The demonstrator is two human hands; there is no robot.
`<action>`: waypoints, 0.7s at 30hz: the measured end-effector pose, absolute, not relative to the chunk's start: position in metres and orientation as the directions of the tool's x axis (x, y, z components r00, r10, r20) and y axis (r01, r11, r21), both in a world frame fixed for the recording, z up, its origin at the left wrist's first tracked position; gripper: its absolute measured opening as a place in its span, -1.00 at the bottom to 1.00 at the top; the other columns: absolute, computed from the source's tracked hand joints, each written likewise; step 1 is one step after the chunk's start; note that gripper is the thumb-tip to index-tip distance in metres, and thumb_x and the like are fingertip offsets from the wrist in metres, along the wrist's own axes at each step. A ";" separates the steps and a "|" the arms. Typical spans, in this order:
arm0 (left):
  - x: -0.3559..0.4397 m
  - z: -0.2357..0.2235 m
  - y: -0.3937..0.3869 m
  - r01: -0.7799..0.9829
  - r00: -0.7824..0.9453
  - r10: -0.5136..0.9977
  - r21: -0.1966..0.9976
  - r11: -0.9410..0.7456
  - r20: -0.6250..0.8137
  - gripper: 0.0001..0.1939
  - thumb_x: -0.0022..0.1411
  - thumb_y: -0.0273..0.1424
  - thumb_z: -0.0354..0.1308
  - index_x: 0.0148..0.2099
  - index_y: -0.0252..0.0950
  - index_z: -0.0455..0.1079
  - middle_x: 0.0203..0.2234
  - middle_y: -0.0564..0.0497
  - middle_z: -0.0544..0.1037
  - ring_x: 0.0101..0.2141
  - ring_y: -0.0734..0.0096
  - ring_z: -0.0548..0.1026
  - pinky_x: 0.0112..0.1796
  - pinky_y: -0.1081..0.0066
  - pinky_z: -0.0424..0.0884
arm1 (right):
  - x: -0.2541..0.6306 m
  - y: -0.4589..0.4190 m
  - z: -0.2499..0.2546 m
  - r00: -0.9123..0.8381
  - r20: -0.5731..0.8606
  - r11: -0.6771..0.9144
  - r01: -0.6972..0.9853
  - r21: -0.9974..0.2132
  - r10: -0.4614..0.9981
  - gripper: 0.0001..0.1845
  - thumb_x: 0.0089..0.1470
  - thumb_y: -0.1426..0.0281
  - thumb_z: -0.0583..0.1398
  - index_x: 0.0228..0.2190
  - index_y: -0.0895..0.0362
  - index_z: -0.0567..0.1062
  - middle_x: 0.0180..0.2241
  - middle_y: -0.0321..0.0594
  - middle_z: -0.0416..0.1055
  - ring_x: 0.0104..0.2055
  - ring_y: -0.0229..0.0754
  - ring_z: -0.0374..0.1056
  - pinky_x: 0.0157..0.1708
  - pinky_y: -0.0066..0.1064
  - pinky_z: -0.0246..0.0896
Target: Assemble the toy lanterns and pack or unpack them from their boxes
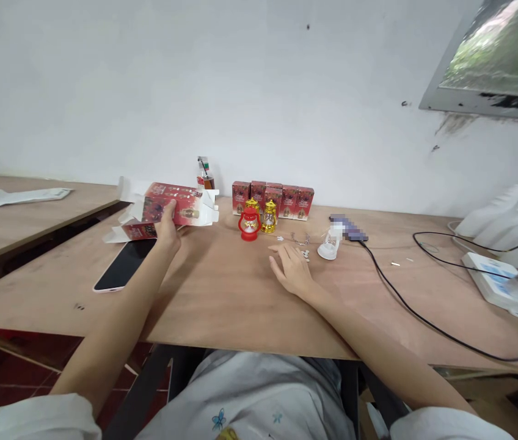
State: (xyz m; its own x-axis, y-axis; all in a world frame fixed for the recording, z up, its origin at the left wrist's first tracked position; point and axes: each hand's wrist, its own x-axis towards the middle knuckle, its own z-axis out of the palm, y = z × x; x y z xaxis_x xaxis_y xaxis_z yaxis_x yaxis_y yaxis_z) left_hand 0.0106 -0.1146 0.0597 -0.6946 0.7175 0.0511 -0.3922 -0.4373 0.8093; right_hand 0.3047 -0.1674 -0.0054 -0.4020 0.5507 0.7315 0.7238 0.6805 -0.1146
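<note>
My left hand grips a red printed carton with its white end flaps open, lifted slightly over the wooden table. My right hand lies flat on the table with fingers stretched out, its fingertips next to several small white bits. Just beyond stand a red toy lantern and a gold toy lantern. Behind them is a row of several small red boxes.
A black phone lies face up at the left. A small white piece and a blurred purple object sit right of my right hand. A black cable runs to a white device. A second table stands at the left.
</note>
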 end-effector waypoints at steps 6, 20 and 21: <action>0.001 0.063 -0.115 -0.421 -0.618 0.786 0.858 -0.293 -0.034 -0.88 0.17 -0.40 -0.05 -0.32 -0.32 0.28 -0.52 0.05 0.41 -0.50 0.40 0.47 -0.28 0.24 0.49 | 0.305 -0.167 -0.006 -0.410 0.717 0.676 0.728 -0.115 0.564 -0.77 0.18 0.40 0.00 -0.16 0.16 0.38 -0.22 -0.13 0.47 -0.23 -0.09 0.36 -0.24 -0.28 0.13; 0.001 0.049 -0.173 -0.402 -0.550 0.814 0.913 -0.061 -0.188 -0.77 0.29 -0.36 -0.11 -0.22 -0.39 0.31 -0.49 -0.08 0.49 -0.47 0.34 0.50 -0.40 0.36 0.47 | 0.304 -0.168 -0.005 -0.418 0.681 0.668 0.730 -0.141 0.600 -0.74 0.18 0.40 -0.02 -0.14 0.15 0.38 -0.19 -0.09 0.45 -0.20 -0.08 0.36 -0.18 -0.24 0.16; -0.006 0.047 -0.177 -0.401 -0.562 0.806 0.914 -0.066 -0.188 -0.81 0.29 -0.37 -0.08 -0.21 -0.36 0.30 -0.47 -0.06 0.50 -0.46 0.34 0.51 -0.41 0.34 0.49 | 0.305 -0.167 -0.005 -0.415 0.688 0.670 0.729 -0.139 0.595 -0.74 0.18 0.40 -0.01 -0.14 0.15 0.38 -0.19 -0.08 0.45 -0.20 -0.08 0.36 -0.18 -0.24 0.16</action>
